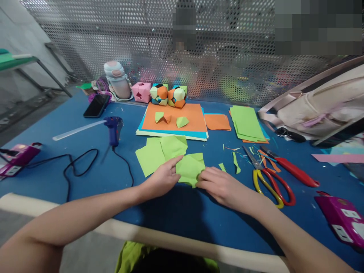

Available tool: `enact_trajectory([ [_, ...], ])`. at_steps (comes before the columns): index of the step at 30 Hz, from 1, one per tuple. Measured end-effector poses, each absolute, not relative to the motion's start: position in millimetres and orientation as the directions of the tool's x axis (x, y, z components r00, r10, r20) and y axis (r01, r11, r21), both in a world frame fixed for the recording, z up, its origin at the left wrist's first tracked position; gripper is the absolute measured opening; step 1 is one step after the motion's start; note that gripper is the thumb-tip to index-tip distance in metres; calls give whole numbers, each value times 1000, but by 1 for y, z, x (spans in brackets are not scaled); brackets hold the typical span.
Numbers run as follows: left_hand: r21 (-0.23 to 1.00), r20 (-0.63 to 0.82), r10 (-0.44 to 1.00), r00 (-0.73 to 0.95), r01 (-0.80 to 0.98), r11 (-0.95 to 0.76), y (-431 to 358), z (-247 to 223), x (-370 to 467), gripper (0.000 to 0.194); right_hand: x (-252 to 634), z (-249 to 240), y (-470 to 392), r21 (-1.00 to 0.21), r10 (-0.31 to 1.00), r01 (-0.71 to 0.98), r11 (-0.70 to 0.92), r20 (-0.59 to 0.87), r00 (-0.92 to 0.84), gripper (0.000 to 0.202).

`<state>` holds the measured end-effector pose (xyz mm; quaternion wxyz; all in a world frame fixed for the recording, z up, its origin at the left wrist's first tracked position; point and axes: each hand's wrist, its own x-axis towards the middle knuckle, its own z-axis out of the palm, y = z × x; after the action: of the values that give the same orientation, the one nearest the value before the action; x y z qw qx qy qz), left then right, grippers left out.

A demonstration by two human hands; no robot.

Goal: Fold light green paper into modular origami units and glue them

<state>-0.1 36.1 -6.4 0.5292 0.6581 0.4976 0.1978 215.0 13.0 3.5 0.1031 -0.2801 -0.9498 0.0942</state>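
Note:
A creased light-green square of paper (190, 167) lies in front of me, between my two hands. My left hand (160, 179) holds its left side, with the index finger stretched along the upper corner and the thumb lower down. My right hand (220, 184) is closed on the lower right edge, and its thumb is hidden. Just beyond my left hand, more loose green paper squares (150, 157) overlap on the blue table.
Orange sheets (173, 127) bear two small folded pieces; paper balls (159, 94) stand behind them. To the left are a glue gun (113, 131) with its cord and a phone (97, 105). Scissors (265, 178), a red-handled cutter (297, 171) and paper scraps lie right.

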Motion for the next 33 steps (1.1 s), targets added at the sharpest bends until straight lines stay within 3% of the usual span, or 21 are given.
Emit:
enact_trajectory([
  [7,892,-167,878,448,448,-59,37,-15,-1,59,223,-4,6,-237,536,492,838,184,-824,30],
  [12,905,-386,802,456,355,235,37,-5,4,64,223,-26,3,-327,639,553,767,298,-710,24],
  [16,931,-357,824,439,236,278,34,-2,10,71,222,-27,3,-349,656,558,752,320,-683,22],
  [23,889,-379,800,466,424,173,31,-2,9,69,218,-24,1,-342,681,589,732,343,-647,22],
  [25,871,-333,815,475,485,74,30,-2,7,68,213,-27,1,-309,711,642,701,367,-600,23],
  [27,817,-200,843,499,560,-138,27,-3,4,66,208,-29,0,-233,732,705,670,367,-574,24],
  [30,594,50,817,575,640,-487,23,-4,0,58,202,-31,0,-134,750,755,642,316,-582,25],
  [33,431,234,683,692,556,-711,19,-2,0,40,200,-36,0,-204,761,737,645,263,-593,24],
])
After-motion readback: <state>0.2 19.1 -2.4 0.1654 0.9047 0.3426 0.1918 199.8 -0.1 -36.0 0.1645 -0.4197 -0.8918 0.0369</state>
